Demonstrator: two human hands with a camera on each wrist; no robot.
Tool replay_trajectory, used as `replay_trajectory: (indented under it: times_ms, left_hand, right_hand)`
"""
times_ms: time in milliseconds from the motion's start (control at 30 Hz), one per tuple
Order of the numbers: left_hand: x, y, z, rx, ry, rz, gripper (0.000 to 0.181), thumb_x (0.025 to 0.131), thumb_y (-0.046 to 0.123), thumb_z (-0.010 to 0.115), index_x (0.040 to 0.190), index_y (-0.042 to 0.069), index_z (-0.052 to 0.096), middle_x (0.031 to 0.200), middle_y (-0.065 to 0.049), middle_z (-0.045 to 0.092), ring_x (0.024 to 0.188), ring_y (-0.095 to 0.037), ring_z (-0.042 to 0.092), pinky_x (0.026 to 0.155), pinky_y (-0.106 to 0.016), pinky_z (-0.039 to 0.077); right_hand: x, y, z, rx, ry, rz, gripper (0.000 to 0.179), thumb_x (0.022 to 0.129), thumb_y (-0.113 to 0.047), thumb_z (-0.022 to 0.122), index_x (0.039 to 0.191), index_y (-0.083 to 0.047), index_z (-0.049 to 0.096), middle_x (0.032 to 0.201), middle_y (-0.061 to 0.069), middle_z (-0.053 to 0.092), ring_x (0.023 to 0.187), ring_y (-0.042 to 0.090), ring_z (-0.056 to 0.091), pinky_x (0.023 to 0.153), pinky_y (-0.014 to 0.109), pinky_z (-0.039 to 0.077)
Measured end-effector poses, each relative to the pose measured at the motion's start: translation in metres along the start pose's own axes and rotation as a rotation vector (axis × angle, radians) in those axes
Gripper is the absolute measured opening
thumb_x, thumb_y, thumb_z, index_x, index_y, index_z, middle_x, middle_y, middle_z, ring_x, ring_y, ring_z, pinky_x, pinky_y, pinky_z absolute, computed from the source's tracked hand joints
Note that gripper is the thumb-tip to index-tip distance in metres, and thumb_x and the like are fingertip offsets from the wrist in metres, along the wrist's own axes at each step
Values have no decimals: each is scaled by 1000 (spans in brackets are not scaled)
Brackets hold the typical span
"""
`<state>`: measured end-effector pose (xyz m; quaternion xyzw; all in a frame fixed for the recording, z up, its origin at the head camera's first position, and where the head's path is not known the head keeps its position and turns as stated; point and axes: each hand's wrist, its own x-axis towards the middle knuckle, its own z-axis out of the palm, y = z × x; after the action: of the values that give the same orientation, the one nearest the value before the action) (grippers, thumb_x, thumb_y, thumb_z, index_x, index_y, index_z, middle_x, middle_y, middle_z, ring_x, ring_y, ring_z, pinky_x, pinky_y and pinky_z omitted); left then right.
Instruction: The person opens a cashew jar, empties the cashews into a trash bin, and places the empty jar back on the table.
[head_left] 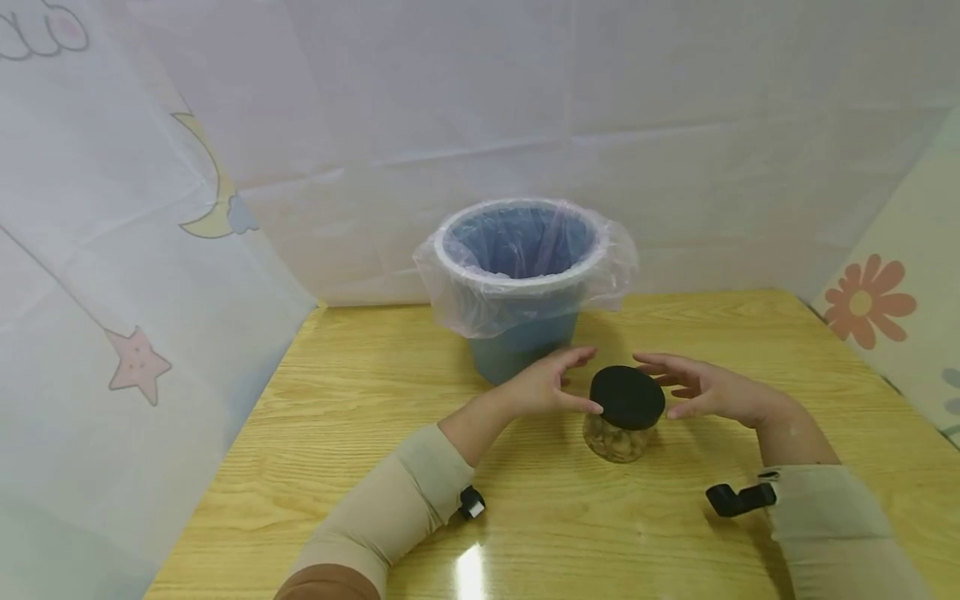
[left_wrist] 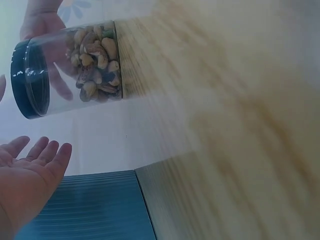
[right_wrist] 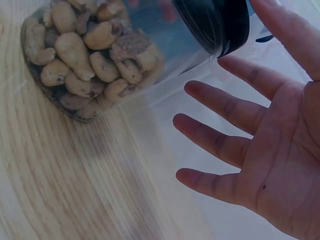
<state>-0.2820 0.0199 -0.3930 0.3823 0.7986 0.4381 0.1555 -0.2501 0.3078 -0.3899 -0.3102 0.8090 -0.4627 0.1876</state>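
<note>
A clear jar (head_left: pixel 621 440) of cashews and other nuts stands upright on the table between both hands. Its round black lid (head_left: pixel 627 397) is on. On the jar's left is my left hand (head_left: pixel 546 387), fingers spread, the thumb tip near the lid's edge; whether it touches I cannot tell. On the opposite side my right hand (head_left: pixel 708 390) has its fingers apart. In the right wrist view, the nuts (right_wrist: pixel 75 55) fill the lower part of the jar, and the right palm (right_wrist: pixel 285 155) faces it. The left fingers (left_wrist: pixel 47 152) appear apart from the jar in the left wrist view.
Behind the jar stands a blue bin (head_left: pixel 525 337) with a white rim and a thin pinkish plastic liner (head_left: pixel 468 308) folded over it. The wooden table (head_left: pixel 337 433) meets printed cloth walls (head_left: pixel 420 167) at the back and sides.
</note>
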Motion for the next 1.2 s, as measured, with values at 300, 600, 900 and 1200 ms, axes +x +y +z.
replay_trajectory:
  times_ms: [300, 600, 900, 1200]
  left_hand:
    - [0, 2, 2, -3, -17, -20, 84, 77, 29, 74, 145, 14, 27, 147, 3, 29, 132, -10, 29, 100, -33, 36]
    - [0, 3, 8, 15, -36, -30, 84, 76, 31, 74, 144, 16, 28, 145, 5, 30, 131, -12, 31, 98, -29, 38]
    - [1, 1, 11, 16, -61, -29, 84, 77, 33, 73, 145, 17, 25, 146, 4, 30, 132, -13, 30, 99, -33, 38]
    - [3, 2, 16, 36, -67, -48, 85, 76, 34, 73, 145, 19, 26, 144, 5, 31, 128, -7, 33, 98, -36, 39]
  right_hand:
    - [0, 3, 2, 12, 3, 14, 74, 87, -3, 59, 147, -10, 16, 145, 26, 19, 123, 48, 28, 88, 70, 26]
    - [5, 8, 8, 66, -18, -64, 80, 85, 2, 60, 147, -7, 11, 142, 24, 25, 118, 2, 43, 91, 44, 39]
    - [7, 14, 12, 151, -54, -76, 81, 85, 2, 59, 147, -4, 7, 140, -17, 31, 120, -1, 40, 89, 26, 41]
    - [9, 19, 14, 181, -75, -88, 80, 84, 4, 59, 146, -2, 9, 139, -18, 33, 119, 3, 43, 86, 29, 44]
